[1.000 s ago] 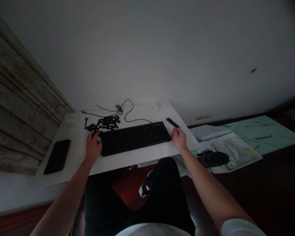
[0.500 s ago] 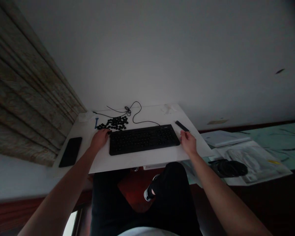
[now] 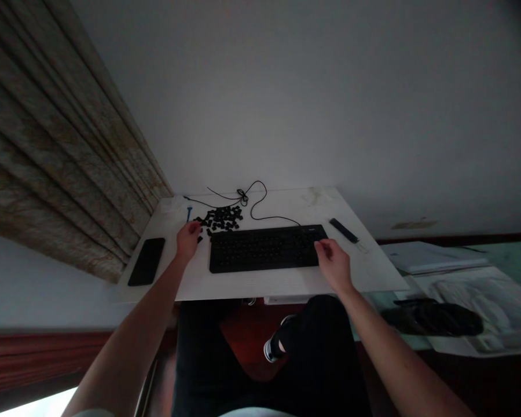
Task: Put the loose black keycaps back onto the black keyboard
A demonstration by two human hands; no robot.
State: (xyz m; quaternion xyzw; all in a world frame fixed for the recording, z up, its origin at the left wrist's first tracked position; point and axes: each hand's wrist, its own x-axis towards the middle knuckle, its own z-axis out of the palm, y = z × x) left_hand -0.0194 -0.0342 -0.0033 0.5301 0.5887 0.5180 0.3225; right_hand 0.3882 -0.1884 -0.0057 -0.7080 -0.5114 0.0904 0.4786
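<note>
A black keyboard (image 3: pixel 263 250) lies on the white table, its cable running up to a knotted coil. Behind its left end is a pile of loose black keycaps (image 3: pixel 224 218). At the left edge of that pile is my left hand (image 3: pixel 189 238), its fingers closed on something I cannot make out. My right hand (image 3: pixel 333 263) is over the keyboard's right end with fingers pinched together; what they hold, if anything, is too small to tell. A small blue tool (image 3: pixel 189 214) lies just beyond my left hand.
A black phone (image 3: pixel 146 262) lies at the table's left. A dark narrow object (image 3: pixel 344 230) is at the right of the white table (image 3: pixel 260 285). Curtains hang at the left. Papers and a black bag (image 3: pixel 438 317) are on a surface to the right.
The view has shifted, so the table appears farther right. My left hand has moved to the left edge of the keycaps. My right hand has moved from beside the keyboard onto its right end.
</note>
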